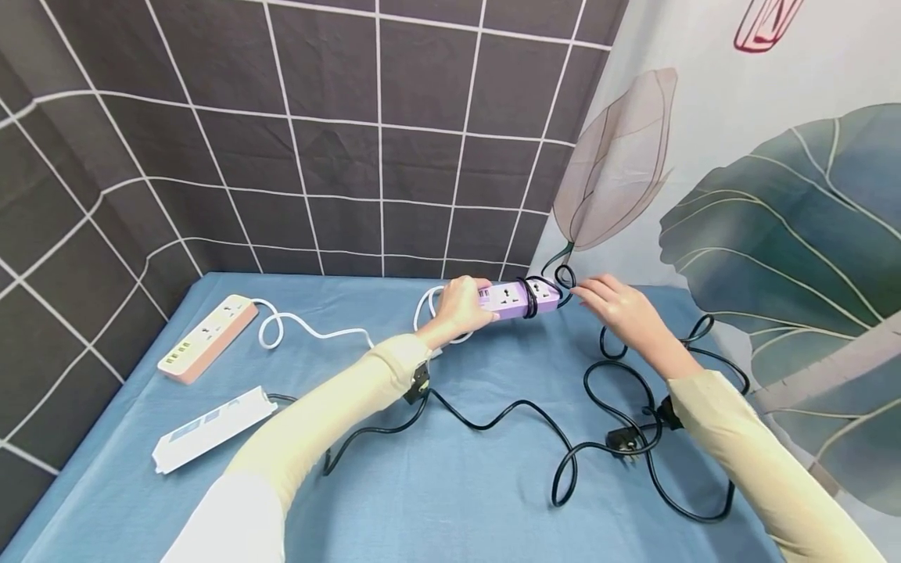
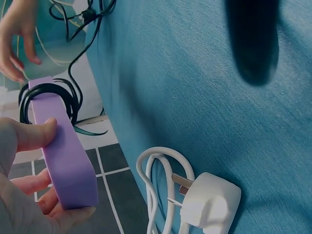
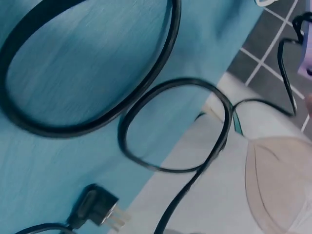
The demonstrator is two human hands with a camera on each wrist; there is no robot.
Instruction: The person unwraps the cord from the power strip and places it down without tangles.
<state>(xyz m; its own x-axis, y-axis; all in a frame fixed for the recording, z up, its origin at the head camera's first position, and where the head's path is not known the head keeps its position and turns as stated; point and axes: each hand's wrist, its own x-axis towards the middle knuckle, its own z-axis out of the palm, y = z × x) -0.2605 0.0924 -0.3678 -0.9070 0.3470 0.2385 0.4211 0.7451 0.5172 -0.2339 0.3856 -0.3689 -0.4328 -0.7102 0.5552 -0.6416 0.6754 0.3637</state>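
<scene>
My left hand (image 1: 461, 306) grips one end of a purple power strip (image 1: 508, 300), held up above the back of the blue-covered table. In the left wrist view its thumb lies on one side of the strip (image 2: 70, 161) and its fingers on the other. Black cord (image 2: 46, 88) is wound round the strip's far end. Just right of that end is my right hand (image 1: 615, 309), close to the cord's loops. Its thumb and fingers stand apart in the left wrist view, with nothing seen between them. Loose black cord (image 3: 178, 80) shows large in the right wrist view.
At the left lie a white and pink power strip (image 1: 209, 338) and a white one (image 1: 211, 430). A white plug (image 2: 214, 202) with coiled white cord is near my left hand. Black plugs (image 1: 622, 440) and tangled black cord lie at the right. A dark tiled-pattern curtain (image 1: 338, 164) hangs behind.
</scene>
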